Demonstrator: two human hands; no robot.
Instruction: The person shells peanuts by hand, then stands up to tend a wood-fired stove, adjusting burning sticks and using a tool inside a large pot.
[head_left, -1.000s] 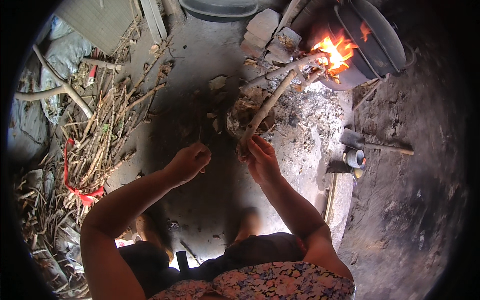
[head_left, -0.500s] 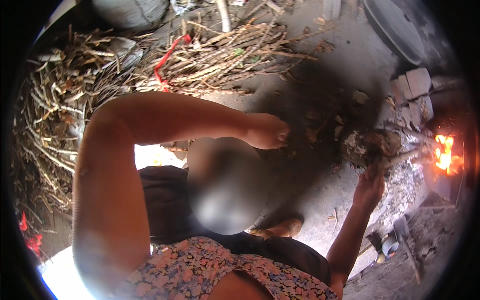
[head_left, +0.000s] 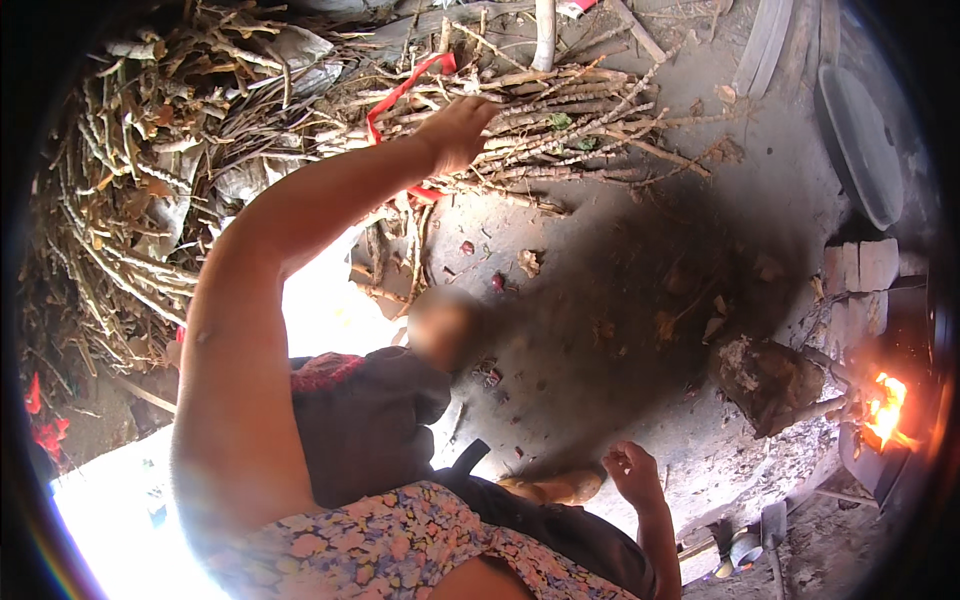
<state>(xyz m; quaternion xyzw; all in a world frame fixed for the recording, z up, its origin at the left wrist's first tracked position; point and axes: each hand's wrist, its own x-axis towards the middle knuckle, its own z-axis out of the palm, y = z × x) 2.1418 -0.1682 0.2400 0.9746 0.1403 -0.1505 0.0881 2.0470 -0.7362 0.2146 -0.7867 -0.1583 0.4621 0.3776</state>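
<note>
My left hand (head_left: 458,136) reaches over a bundle of thin sticks (head_left: 590,120), beside a red strip (head_left: 405,92) of cloth or plastic. Its fingers and thumb look apart, with nothing visibly held; whether they touch the sticks I cannot tell. My right hand (head_left: 634,474) is raised in front of me with loosely bent fingers and nothing visible in it. It is well apart from the thick piece of wood (head_left: 765,385) at the right. A thinner stick (head_left: 815,410) beside that wood points into the fire (head_left: 884,410).
Another person in a dark top (head_left: 370,420) is close against me. Tangled branches (head_left: 110,220) are heaped at the left. Pale bricks (head_left: 860,285) stand by the fire, with a large grey pan (head_left: 860,145) behind. A flat-bladed tool (head_left: 774,525) lies at the lower right.
My left hand has moved up and away to the sticks, its fingers opening from a fist. My right hand has come back left from the wood by the fire. The view has shifted.
</note>
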